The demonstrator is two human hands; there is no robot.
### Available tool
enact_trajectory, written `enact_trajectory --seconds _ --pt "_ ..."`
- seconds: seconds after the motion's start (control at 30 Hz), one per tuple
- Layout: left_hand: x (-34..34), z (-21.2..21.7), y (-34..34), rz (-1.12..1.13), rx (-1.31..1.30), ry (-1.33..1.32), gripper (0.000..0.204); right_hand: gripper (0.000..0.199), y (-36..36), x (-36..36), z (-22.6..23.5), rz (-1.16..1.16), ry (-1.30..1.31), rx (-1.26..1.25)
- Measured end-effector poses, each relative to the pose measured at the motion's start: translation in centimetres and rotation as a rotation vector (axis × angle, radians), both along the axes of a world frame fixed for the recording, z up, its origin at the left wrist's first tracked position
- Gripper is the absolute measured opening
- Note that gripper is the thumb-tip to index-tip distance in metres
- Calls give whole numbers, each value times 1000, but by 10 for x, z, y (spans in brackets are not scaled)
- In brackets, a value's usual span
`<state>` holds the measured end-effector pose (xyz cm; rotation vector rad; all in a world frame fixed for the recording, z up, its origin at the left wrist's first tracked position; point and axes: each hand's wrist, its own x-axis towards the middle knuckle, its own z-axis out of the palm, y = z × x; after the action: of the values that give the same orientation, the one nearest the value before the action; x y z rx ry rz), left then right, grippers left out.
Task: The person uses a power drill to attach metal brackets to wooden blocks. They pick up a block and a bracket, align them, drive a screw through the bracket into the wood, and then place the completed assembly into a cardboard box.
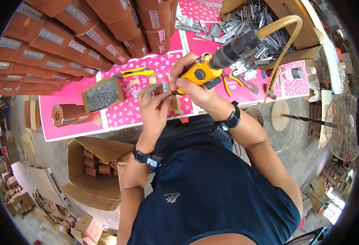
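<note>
The right hand (189, 77) is gripping a yellow power driver (212, 67), its tip angled down onto a small wooden piece with a metal plate (165, 89). The left hand (155, 104) is closing around that piece, steadying it just above the pink worktop (71, 96). A cardboard box of screws (102, 94) is lying near the left hand; a carton (91, 173) on the floor is holding brown blocks.

Small assembly workshop, bench and floor stock.
Pink-covered workbench (118, 118); stacked brown wooden pieces with metal plates (65, 36); box of screws (102, 94); heap of metal brackets (249, 24); floor fan (343, 126); cardboard cartons (89, 179).
</note>
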<state>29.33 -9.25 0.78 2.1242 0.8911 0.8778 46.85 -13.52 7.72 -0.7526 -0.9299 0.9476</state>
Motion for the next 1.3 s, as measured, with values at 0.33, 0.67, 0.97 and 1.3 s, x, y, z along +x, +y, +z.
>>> enact_trajectory --seconds 0.33,0.67,0.97,1.3 --pt "10 -22 22 69 -60 42 23 22 27 -4 -31 -81 -279 -32" --pt "13 -35 21 113 -311 -90 19 23 37 -9 -30 -131 -77 -93" --pt "11 -31 20 82 -339 -52 27 22 38 -7 -33 -95 -97 -90" --pt "10 -54 6 10 -273 -117 74 19 42 -12 -38 -122 -177 -115"
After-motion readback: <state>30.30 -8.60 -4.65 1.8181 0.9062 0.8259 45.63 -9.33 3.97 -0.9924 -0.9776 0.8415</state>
